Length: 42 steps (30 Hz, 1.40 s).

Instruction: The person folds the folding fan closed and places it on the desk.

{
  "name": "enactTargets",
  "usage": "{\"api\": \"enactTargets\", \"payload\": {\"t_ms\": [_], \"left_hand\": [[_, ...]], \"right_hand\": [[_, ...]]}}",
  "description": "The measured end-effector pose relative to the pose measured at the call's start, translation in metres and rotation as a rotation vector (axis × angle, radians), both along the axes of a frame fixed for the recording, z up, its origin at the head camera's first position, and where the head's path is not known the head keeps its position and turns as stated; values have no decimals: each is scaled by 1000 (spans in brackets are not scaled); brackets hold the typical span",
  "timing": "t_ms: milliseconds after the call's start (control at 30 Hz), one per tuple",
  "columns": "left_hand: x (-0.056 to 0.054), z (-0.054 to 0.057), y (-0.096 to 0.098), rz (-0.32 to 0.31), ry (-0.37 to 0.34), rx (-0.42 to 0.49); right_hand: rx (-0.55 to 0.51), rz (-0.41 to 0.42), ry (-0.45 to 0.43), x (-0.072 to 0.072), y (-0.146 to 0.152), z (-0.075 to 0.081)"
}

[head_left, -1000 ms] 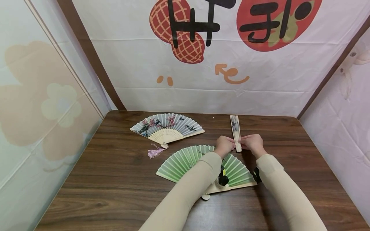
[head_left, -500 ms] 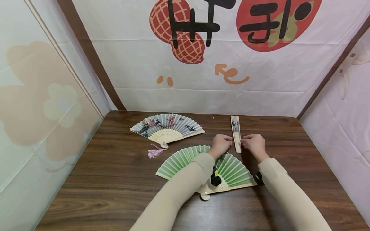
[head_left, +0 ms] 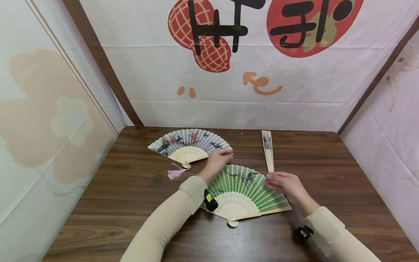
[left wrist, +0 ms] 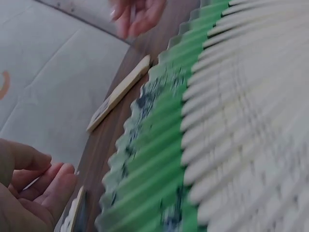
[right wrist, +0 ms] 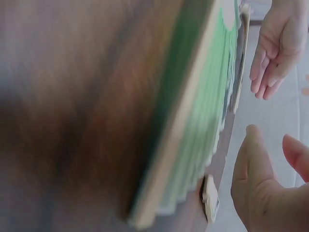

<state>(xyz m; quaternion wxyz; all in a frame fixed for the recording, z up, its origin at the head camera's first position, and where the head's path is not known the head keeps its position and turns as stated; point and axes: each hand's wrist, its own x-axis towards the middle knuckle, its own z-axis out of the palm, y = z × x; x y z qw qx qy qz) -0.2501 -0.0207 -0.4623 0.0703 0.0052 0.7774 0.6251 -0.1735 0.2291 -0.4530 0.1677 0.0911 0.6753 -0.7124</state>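
A green folding fan (head_left: 262,193) lies spread on the table, its pale pierced ribs meeting at a pivot toward the front. My left hand (head_left: 216,163) hovers over its left part, near the right end of a spread grey fan (head_left: 186,143) with pink blossoms and a lilac tassel (head_left: 176,173). Nothing is between its fingers in the left wrist view. My right hand (head_left: 288,185) is over the green fan's right edge, just below a folded fan (head_left: 267,151). In the right wrist view, the thumb and fingers of the right hand (right wrist: 263,188) are apart and hold nothing.
The brown wooden table (head_left: 114,203) ends at a white printed cloth (head_left: 209,112) at the back. More cloth panels stand at the left and right sides. Each wrist wears a small black camera.
Both hands have left the folded fan. The left hand has moved left toward the grey fan; the right has come nearer the front. The fans lie essentially where they were.
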Motion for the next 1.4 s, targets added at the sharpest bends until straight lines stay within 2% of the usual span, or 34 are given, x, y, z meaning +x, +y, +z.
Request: {"api": "enactTargets", "payload": {"t_ms": [200, 567, 800, 1167, 1400], "left_hand": [[3, -2, -25, 41, 20, -39], [17, -18, -62, 98, 6, -91], [24, -17, -88, 116, -14, -87], [41, -16, -115, 163, -21, -64], [51, -19, -127, 164, -28, -74]], "right_hand": [[-46, 46, -22, 16, -8, -5], [-163, 219, -108, 31, -16, -10], [-203, 285, -128, 47, -20, -15], [-218, 315, -137, 70, -20, -24], [-231, 320, -167, 83, -17, -27]]}}
